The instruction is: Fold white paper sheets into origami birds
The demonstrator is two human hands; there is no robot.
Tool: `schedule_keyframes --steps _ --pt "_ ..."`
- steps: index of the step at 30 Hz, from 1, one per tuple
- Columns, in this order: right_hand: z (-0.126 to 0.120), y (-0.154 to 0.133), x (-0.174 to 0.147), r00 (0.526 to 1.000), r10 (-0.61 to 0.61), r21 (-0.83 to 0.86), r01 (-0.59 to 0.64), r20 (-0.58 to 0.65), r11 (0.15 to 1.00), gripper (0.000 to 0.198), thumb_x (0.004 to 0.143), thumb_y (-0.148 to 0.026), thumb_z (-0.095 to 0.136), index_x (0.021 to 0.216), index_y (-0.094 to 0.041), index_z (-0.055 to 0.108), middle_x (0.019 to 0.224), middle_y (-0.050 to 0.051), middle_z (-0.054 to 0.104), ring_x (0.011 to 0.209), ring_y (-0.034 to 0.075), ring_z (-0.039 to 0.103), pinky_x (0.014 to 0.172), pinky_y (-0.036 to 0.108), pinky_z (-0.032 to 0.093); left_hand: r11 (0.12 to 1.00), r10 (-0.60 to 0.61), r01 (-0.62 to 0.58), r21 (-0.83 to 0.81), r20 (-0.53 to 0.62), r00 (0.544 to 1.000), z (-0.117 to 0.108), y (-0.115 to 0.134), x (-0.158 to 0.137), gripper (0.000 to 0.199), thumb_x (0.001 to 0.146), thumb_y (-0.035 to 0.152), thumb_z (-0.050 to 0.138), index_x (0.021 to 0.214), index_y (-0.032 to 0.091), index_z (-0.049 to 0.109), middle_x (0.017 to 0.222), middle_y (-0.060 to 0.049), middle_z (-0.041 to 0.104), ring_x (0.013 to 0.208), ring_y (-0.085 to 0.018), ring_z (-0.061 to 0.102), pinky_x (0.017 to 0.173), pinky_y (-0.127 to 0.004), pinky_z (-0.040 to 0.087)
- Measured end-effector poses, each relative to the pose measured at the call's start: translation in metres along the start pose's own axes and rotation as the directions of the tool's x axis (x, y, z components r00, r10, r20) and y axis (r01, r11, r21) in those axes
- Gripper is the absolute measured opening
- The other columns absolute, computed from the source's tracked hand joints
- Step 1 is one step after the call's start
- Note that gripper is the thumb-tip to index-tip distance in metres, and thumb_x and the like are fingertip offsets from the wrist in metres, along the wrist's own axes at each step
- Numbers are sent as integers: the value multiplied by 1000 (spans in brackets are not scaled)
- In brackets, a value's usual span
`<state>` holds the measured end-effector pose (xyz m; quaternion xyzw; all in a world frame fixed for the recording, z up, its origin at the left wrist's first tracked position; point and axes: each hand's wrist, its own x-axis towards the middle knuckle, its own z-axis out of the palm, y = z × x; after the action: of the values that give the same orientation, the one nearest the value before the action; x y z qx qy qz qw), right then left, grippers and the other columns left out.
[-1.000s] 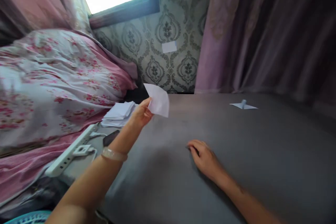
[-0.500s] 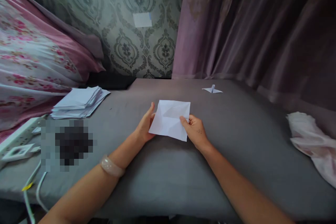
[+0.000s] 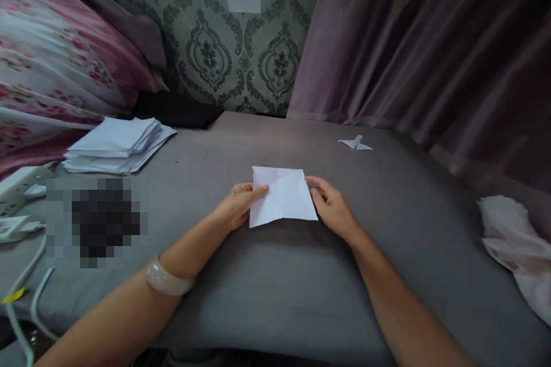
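A creased square sheet of white paper (image 3: pixel 284 198) is held up over the grey-covered surface. My left hand (image 3: pixel 236 203) is closed on its left edge, the thumb lying on top and the fingers partly hidden behind. Beside the right edge, my right hand (image 3: pixel 333 206) is loosely open, its index finger stretched toward the upper right corner; whether the fingertip touches the paper I cannot tell. Farther back on the right sits a folded white paper piece (image 3: pixel 356 143) with spread points and an upright part.
A stack of white paper (image 3: pixel 114 140) lies at the back left, near a white power strip (image 3: pixel 21 183) with cables. A blurred dark patch (image 3: pixel 105 221) covers something at left. Pale crumpled cloth (image 3: pixel 508 229) lies at right. Curtains (image 3: pixel 408 40) hang behind.
The left thumb has come onto the paper's face, and the right thumb has left it, the right hand loosening at the edge. The paper has turned slightly. The view has tilted downward.
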<state>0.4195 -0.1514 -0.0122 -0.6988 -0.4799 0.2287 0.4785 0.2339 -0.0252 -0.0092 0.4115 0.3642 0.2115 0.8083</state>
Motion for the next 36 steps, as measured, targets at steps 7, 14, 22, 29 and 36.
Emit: schedule_keyframes --steps 7,14,22,29,36 --pt "-3 2 -7 939 -247 -275 309 239 910 39 87 -18 50 122 -25 64 105 6 59 88 16 59 82 31 47 996 -7 12 91 -59 998 2 -2 0 10 78 19 70 70 13 71 67 -10 72 54 -17 65 57 -28 54" --pt "-9 5 -7 933 -195 -471 324 302 821 39 89 -15 47 118 -31 67 97 5 54 83 16 54 74 27 44 970 -65 82 231 -79 995 6 6 1 6 76 17 70 80 15 67 67 -4 70 55 -14 63 54 -23 51" --pt "-13 -2 -10 916 -178 -514 353 358 782 33 93 -19 46 113 -31 69 93 4 55 80 16 53 72 27 42 574 165 -65 816 -38 986 -20 24 -6 37 74 32 68 105 14 57 56 4 56 44 -10 46 43 -21 34" --pt "-9 -5 -9 959 -88 -471 211 269 857 28 92 -43 51 103 -29 72 94 3 59 77 15 56 70 28 42 160 265 -413 897 364 893 -36 31 -5 42 70 11 46 105 21 67 94 -4 59 73 -13 53 71 -26 44" --pt "0 -4 -3 993 10 -442 43 118 896 40 91 -47 47 69 -19 65 84 3 56 65 12 53 64 28 40 285 147 -407 868 380 913 -35 34 -7 22 75 32 59 88 16 67 79 -2 56 67 -14 50 58 -23 38"
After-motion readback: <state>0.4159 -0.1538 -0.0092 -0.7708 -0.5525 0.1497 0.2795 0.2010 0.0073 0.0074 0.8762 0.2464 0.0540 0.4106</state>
